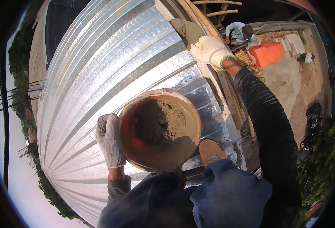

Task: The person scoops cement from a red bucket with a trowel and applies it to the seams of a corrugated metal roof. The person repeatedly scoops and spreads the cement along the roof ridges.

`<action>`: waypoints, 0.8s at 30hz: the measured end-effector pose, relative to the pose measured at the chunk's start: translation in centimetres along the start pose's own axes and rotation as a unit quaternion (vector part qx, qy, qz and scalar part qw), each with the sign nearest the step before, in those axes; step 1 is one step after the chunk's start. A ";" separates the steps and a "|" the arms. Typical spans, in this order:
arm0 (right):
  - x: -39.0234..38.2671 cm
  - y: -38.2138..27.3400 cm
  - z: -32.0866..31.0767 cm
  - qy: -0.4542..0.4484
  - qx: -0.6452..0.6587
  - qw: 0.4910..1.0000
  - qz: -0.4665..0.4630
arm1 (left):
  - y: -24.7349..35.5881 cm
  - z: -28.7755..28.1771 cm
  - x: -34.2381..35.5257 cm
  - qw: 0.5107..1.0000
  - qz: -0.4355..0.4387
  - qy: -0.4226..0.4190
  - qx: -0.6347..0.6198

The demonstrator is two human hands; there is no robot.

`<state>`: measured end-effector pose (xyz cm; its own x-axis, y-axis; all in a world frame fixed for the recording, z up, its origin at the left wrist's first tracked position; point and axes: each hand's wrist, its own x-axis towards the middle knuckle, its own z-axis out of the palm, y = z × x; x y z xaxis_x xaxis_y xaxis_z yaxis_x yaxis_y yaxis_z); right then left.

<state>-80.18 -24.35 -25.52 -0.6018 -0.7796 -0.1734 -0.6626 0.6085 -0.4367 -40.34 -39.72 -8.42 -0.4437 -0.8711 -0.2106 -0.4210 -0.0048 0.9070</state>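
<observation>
A reddish-brown bucket (127, 114) stands tilted in front of my body, with wet grey mortar (173, 117) inside. My left hand (109, 140), in a white knit glove, is closed on the bucket's left rim. Stretched out to the far right, my right hand (213, 51) wears a similar glove with a green cuff. Its fingers are curled at the edge of the metal decking, beside a patch of wet mortar (189, 32). Whatever that hand holds is hidden.
Ribbed metal decking (110, 72) spreads under me, my shoe (212, 151) on it. Wooden boards (234, 95) line its right edge, with a drop beyond. Below, another person (239, 32) sits near an orange tarp (266, 54). Rebar ends (19, 97) stick out at the left.
</observation>
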 end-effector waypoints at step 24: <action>-12.6 -6.8 -2.9 0.059 -0.010 0.998 0.033 | 1.0 0.8 -0.2 1.000 0.020 -0.007 -0.014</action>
<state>-69.35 -18.28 -17.83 -0.6924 -0.7150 -0.0963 -0.6268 0.6623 -0.4104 -41.31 -39.20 -7.74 -0.4701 -0.8644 -0.1786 -0.3799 0.0155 0.9249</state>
